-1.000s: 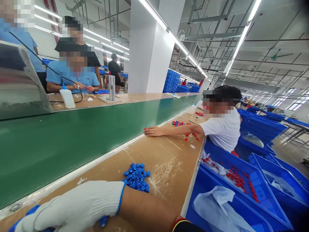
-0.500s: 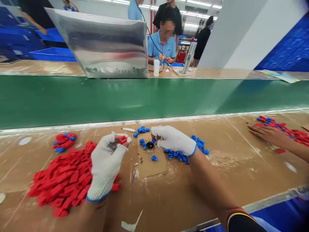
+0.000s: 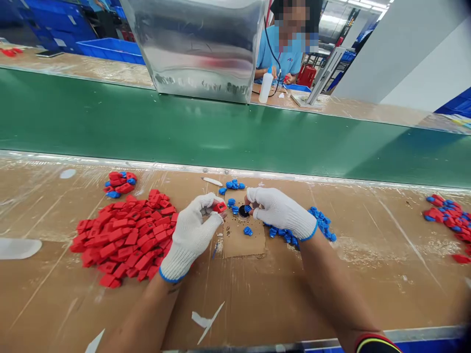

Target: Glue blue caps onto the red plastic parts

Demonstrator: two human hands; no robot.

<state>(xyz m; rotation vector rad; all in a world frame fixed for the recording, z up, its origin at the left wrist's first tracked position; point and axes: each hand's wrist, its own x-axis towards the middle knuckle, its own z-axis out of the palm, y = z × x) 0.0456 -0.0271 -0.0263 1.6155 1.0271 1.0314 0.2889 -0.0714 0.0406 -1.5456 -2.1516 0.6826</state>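
My left hand [image 3: 196, 230], in a white fingerless-tip glove, pinches a red plastic piece [image 3: 220, 207] with a slot in it. Gloved the same way, my right hand [image 3: 281, 212] holds a small blue piece [image 3: 248, 209] between thumb and fingers at a small round dish of black stuff [image 3: 243, 212]. The dish stands on a cardboard sheet [image 3: 243, 247], with several loose blue pieces around it. More blue pieces [image 3: 324, 223] lie beside and behind my right hand. To the left of my left hand spreads a big heap of red pieces [image 3: 125, 235].
A small pile of red and blue pieces [image 3: 120, 184] lies behind the heap, and another mixed pile [image 3: 451, 215] at the far right. Beyond the table edge runs a green belt [image 3: 206, 130]. A metal sheet panel [image 3: 202, 54] and a seated person [image 3: 281, 54] are across it.
The view has tilted down and shifted. My right hand now shows a blue piece at the black dish; my left hand still pinches the red piece. The neighbour's hand at right has left view.
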